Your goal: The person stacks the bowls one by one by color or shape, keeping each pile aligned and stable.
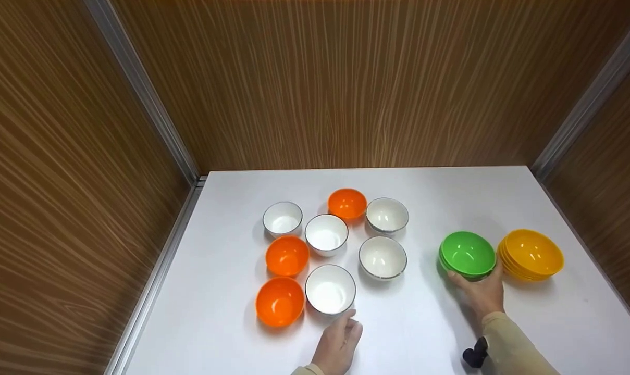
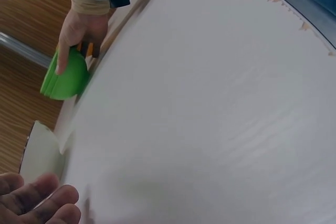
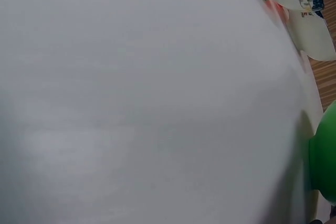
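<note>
My right hand (image 1: 484,294) grips a nested stack of green bowls (image 1: 468,253) at its near side, thumb on the outer wall. In the left wrist view the same green stack (image 2: 67,80) hangs below that hand; whether its base touches the table I cannot tell. Only part of a green bowl (image 3: 324,158) shows at the right wrist view's edge. My left hand (image 1: 338,341) is just in front of the nearest white bowl (image 1: 330,289), fingers loosely bent and holding nothing. Its fingers (image 2: 44,195) also appear in the left wrist view, near a white bowl (image 2: 43,150).
A stack of yellow bowls (image 1: 533,253) stands right of the green ones. Three orange bowls, one at the front left (image 1: 280,302), sit among several white bowls, including one at the back (image 1: 387,214). Wood-grain panels (image 1: 346,88) enclose the white table (image 1: 215,323).
</note>
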The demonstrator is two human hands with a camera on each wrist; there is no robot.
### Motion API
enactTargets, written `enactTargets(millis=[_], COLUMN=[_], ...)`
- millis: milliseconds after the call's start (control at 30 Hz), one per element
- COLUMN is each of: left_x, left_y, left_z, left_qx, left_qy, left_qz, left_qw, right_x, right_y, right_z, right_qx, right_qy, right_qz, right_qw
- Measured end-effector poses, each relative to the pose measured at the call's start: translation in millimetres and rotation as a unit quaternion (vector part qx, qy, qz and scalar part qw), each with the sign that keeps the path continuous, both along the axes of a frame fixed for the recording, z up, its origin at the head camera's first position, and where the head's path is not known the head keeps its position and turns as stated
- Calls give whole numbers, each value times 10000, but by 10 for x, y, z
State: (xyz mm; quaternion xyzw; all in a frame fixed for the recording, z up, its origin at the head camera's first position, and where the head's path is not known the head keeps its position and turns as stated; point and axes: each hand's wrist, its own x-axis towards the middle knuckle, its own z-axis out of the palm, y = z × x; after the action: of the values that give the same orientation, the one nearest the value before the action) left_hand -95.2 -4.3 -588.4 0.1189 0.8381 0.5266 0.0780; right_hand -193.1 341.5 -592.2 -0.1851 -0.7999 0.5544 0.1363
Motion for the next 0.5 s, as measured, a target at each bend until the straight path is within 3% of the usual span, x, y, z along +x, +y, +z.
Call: enactTargets(millis=[200, 333, 400, 500], left_x=[39, 48, 48, 47], left_y=[-86, -141, -164, -186], left_z=[-50, -80, -96, -110], left_qx=[169, 154, 88, 34], left_qy=[-34, -184, -247, -392], left_qz=[176, 411, 585, 871], left_qw=[9997, 9989, 9979, 9954], right_x=[125, 257, 305, 356], right_y=[-54, -183, -287, -483], right_z=[51, 169, 246, 359], right_qx=[370, 968, 1193, 1385], right_qy=[273, 880, 1338, 2009], right_qz=[-340, -733, -601, 211], right_qw=[9984, 9887, 9819, 9695])
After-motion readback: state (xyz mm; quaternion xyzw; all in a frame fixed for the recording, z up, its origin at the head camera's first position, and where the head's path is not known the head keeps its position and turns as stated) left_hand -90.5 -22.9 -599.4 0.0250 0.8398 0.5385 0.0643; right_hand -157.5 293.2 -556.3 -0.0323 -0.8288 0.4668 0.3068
